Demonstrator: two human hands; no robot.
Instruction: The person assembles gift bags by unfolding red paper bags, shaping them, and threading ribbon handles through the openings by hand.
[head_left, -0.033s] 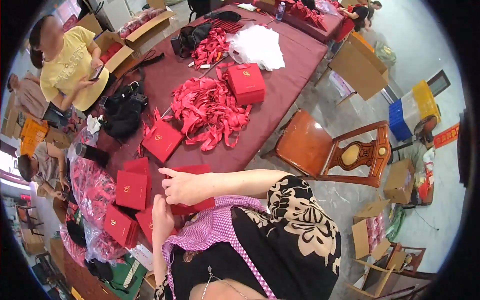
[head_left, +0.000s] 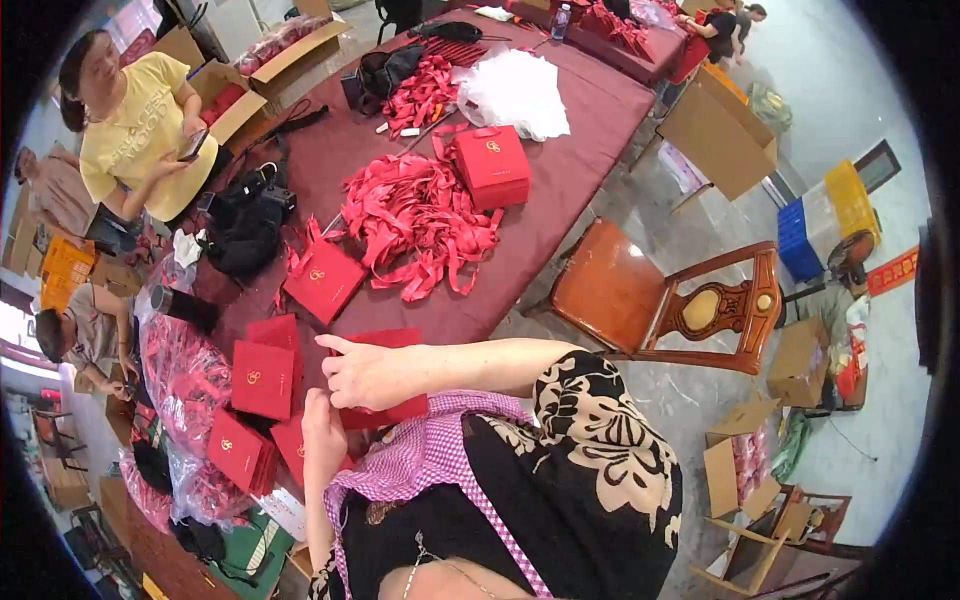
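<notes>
In front of me my right hand point(head_left: 365, 375) lies across a red paper box or bag point(head_left: 405, 408), its index finger stretched left and the other fingers curled on it. Just below, my left hand point(head_left: 322, 440) has its fingers pressed together at the left edge of this red piece, against my right hand. What the left fingertips pinch is hidden. To the left sit more red boxes with gold emblems point(head_left: 262, 380), some in a leaning row point(head_left: 240, 450). Another red box point(head_left: 325, 281) lies farther off, beside a heap of red ribbons point(head_left: 420, 225).
A stack of red boxes point(head_left: 492, 170), white plastic point(head_left: 515, 95) and a black bag point(head_left: 245, 220) are on the dark red tablecloth point(head_left: 590, 110). Clear-wrapped red goods point(head_left: 185, 370) line the left edge. A wooden chair point(head_left: 670, 300) stands right; a person in yellow point(head_left: 140, 125) holds a phone.
</notes>
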